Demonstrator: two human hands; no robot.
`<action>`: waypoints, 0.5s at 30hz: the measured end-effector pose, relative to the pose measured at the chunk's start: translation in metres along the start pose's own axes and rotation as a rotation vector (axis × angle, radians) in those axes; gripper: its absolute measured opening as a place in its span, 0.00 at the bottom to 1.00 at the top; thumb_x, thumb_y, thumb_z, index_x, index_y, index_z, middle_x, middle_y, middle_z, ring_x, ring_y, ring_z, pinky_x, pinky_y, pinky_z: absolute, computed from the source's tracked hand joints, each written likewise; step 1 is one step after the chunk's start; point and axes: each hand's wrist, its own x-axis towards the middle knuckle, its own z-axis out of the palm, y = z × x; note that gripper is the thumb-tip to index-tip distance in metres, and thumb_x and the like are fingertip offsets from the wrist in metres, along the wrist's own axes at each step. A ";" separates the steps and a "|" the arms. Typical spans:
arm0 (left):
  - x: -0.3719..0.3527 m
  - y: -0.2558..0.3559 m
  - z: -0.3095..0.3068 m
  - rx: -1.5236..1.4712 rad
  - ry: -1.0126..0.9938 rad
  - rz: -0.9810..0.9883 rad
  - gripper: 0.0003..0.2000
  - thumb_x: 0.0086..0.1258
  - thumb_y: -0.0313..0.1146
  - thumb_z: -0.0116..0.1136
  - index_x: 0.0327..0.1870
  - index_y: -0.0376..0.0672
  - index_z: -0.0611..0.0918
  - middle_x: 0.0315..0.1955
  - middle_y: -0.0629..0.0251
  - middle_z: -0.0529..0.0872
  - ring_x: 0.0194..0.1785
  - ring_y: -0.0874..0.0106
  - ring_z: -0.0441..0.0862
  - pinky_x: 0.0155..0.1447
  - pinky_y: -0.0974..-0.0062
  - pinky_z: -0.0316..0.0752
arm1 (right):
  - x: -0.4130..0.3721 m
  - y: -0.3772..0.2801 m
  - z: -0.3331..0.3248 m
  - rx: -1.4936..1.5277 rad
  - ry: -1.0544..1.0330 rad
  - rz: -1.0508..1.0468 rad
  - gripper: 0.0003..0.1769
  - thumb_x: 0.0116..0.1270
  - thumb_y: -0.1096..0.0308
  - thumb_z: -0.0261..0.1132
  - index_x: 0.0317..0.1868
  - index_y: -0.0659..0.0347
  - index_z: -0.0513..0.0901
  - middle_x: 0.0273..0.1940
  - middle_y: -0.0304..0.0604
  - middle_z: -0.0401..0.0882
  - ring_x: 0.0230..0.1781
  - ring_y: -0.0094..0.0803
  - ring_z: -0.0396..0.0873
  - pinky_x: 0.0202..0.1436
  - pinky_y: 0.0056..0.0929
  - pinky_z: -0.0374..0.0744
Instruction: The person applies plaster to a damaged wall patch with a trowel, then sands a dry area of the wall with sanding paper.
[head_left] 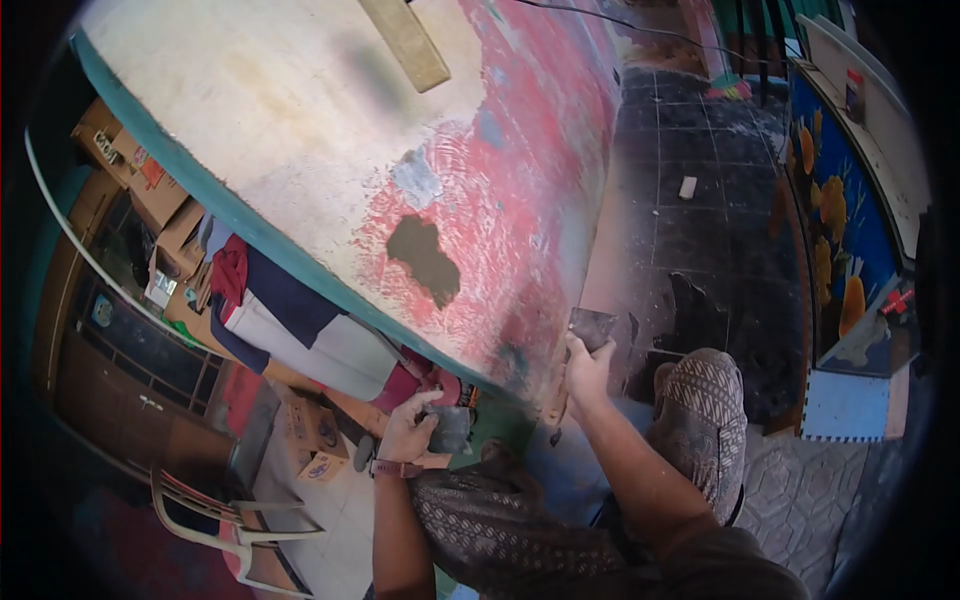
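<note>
My right hand [587,368] is closed around a flat dark scraper [592,326], held beside the lower corner edge of the wall. My left hand [403,438] grips a second flat dark scraper [453,428] above my left knee, below the wall's green end. The wall [300,110] is partly cream and partly worn pink. A grey-brown putty patch [425,260] sits on its pink part, with a lighter grey patch [416,177] above it. I cannot make out whether the right scraper touches the wall.
Dark floor tiles [660,230] run along the wall, with a small white block [688,187] on them. A blue panel with yellow flower shapes [835,210] stands right. Cardboard boxes [155,180], hanging clothes [300,325] and a chair [240,540] are at left.
</note>
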 end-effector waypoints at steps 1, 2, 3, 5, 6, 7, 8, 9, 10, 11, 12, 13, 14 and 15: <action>0.002 -0.005 0.002 -0.006 0.007 -0.021 0.23 0.70 0.15 0.58 0.67 0.36 0.82 0.54 0.60 0.89 0.57 0.73 0.84 0.64 0.73 0.76 | 0.001 0.006 -0.001 -0.019 0.036 0.019 0.23 0.75 0.70 0.70 0.58 0.56 0.63 0.45 0.41 0.77 0.35 0.27 0.78 0.36 0.29 0.78; 0.006 -0.010 0.004 0.041 -0.014 0.002 0.23 0.71 0.15 0.57 0.67 0.36 0.81 0.51 0.63 0.88 0.54 0.75 0.83 0.61 0.75 0.76 | 0.014 0.027 -0.009 -0.007 0.023 0.096 0.27 0.74 0.70 0.70 0.60 0.55 0.59 0.45 0.42 0.77 0.35 0.28 0.79 0.37 0.31 0.80; 0.012 -0.017 0.006 0.087 -0.034 0.026 0.22 0.73 0.15 0.56 0.67 0.37 0.81 0.49 0.66 0.87 0.51 0.78 0.82 0.58 0.77 0.77 | 0.023 0.046 -0.013 0.025 0.026 0.132 0.27 0.74 0.71 0.69 0.60 0.55 0.58 0.45 0.43 0.77 0.35 0.28 0.79 0.36 0.30 0.80; 0.016 -0.023 0.011 0.118 -0.048 0.047 0.22 0.74 0.14 0.56 0.68 0.37 0.81 0.46 0.69 0.86 0.48 0.80 0.82 0.54 0.79 0.77 | 0.034 0.067 -0.020 0.086 0.029 0.201 0.28 0.75 0.71 0.69 0.60 0.55 0.57 0.47 0.44 0.77 0.35 0.29 0.80 0.35 0.30 0.81; 0.018 -0.023 0.013 0.107 -0.045 0.045 0.22 0.74 0.15 0.56 0.67 0.37 0.81 0.46 0.69 0.86 0.47 0.80 0.82 0.53 0.79 0.77 | 0.026 0.056 -0.019 0.080 0.038 0.215 0.28 0.75 0.71 0.69 0.61 0.55 0.56 0.47 0.45 0.77 0.35 0.30 0.81 0.34 0.30 0.80; 0.021 -0.021 0.014 0.099 -0.043 0.047 0.21 0.74 0.15 0.56 0.67 0.37 0.81 0.46 0.69 0.87 0.47 0.80 0.82 0.53 0.79 0.77 | 0.011 0.033 -0.012 0.078 0.048 0.227 0.28 0.75 0.71 0.68 0.61 0.54 0.56 0.47 0.45 0.77 0.35 0.30 0.81 0.34 0.30 0.80; 0.022 -0.013 0.016 0.107 -0.054 0.006 0.22 0.73 0.15 0.57 0.67 0.37 0.81 0.47 0.66 0.87 0.50 0.77 0.83 0.56 0.77 0.77 | 0.002 0.018 -0.007 0.078 0.058 0.238 0.28 0.75 0.71 0.68 0.61 0.54 0.55 0.47 0.45 0.77 0.35 0.31 0.82 0.33 0.30 0.80; 0.018 -0.002 0.018 0.116 -0.064 -0.038 0.22 0.71 0.15 0.57 0.67 0.37 0.82 0.48 0.62 0.88 0.53 0.74 0.83 0.59 0.75 0.77 | 0.001 0.015 -0.006 0.093 0.063 0.221 0.29 0.75 0.71 0.68 0.61 0.54 0.55 0.47 0.46 0.78 0.35 0.31 0.82 0.33 0.29 0.80; 0.018 0.004 0.020 0.108 -0.071 -0.064 0.23 0.71 0.15 0.58 0.67 0.36 0.82 0.49 0.61 0.89 0.54 0.73 0.84 0.61 0.74 0.77 | 0.001 0.012 -0.005 0.106 0.067 0.206 0.29 0.75 0.71 0.68 0.61 0.54 0.55 0.47 0.46 0.78 0.35 0.31 0.82 0.33 0.29 0.80; 0.019 0.009 0.022 0.100 -0.078 -0.091 0.23 0.70 0.15 0.58 0.67 0.36 0.82 0.49 0.59 0.89 0.55 0.72 0.84 0.62 0.73 0.77 | 0.001 0.010 -0.005 0.117 0.070 0.191 0.29 0.75 0.71 0.68 0.62 0.54 0.55 0.47 0.46 0.78 0.35 0.31 0.82 0.33 0.29 0.80; 0.020 0.009 0.023 0.074 -0.084 -0.104 0.23 0.70 0.15 0.58 0.67 0.36 0.82 0.49 0.59 0.89 0.55 0.72 0.84 0.62 0.73 0.77 | 0.000 0.006 -0.009 0.098 0.042 0.203 0.29 0.75 0.71 0.68 0.62 0.54 0.55 0.47 0.46 0.78 0.35 0.31 0.82 0.33 0.29 0.80; 0.022 0.008 0.025 0.049 -0.088 -0.116 0.23 0.71 0.15 0.58 0.67 0.36 0.82 0.49 0.60 0.89 0.55 0.72 0.84 0.62 0.73 0.77 | 0.000 0.002 -0.014 0.078 0.013 0.214 0.29 0.75 0.71 0.68 0.62 0.54 0.56 0.46 0.46 0.78 0.35 0.31 0.82 0.32 0.30 0.80; 0.027 0.004 0.027 0.046 -0.106 -0.070 0.23 0.71 0.15 0.58 0.67 0.36 0.81 0.49 0.60 0.89 0.55 0.72 0.84 0.61 0.73 0.77 | 0.003 -0.001 -0.019 0.060 -0.018 0.223 0.29 0.75 0.71 0.68 0.63 0.54 0.56 0.46 0.46 0.79 0.35 0.31 0.82 0.32 0.30 0.80; 0.033 -0.004 0.029 0.043 -0.123 -0.026 0.23 0.71 0.15 0.58 0.68 0.36 0.81 0.49 0.60 0.89 0.55 0.73 0.84 0.61 0.73 0.78 | 0.012 0.001 -0.025 0.061 0.003 0.232 0.29 0.75 0.71 0.68 0.63 0.54 0.57 0.46 0.46 0.79 0.35 0.31 0.82 0.31 0.30 0.80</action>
